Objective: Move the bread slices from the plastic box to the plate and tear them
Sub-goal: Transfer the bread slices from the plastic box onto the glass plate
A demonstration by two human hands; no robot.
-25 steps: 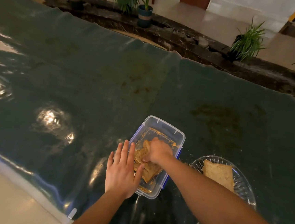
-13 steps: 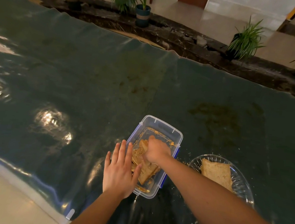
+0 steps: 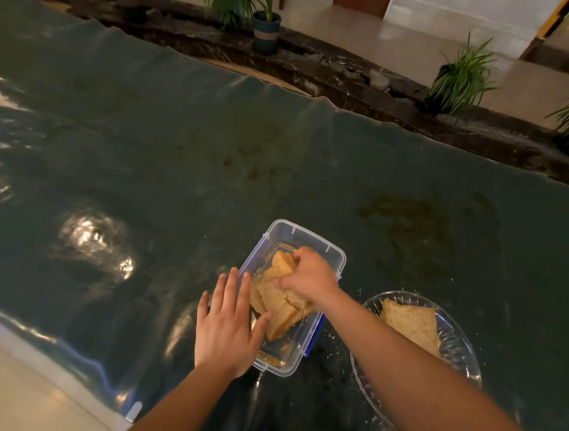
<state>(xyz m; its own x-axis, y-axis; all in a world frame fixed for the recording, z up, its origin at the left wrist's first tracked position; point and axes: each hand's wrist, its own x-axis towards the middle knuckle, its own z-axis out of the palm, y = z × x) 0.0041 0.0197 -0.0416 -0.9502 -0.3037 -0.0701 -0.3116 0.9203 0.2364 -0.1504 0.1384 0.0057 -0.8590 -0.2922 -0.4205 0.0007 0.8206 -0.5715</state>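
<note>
A clear plastic box point(image 3: 304, 234) with blue clips sits on the dark green table cover. My right hand point(image 3: 310, 274) is inside it, shut on a stack of bread slices point(image 3: 280, 306) that tilts up out of the box. My left hand point(image 3: 227, 327) lies flat with fingers spread against the box's left wall, its thumb touching the rim. To the right stands a clear glass plate point(image 3: 462, 365) with one bread slice point(image 3: 411, 324) lying on it; my right forearm crosses the plate's near edge.
Crumbs are scattered on the cover between box and plate. The table's far edge point(image 3: 287, 88) borders a dark ledge with potted plants point(image 3: 267, 24). The near-left table edge point(image 3: 56, 364) drops to a pale floor.
My right hand has closed on the bread slices and lifted them partly up from the box floor. My left hand stays against the box.
</note>
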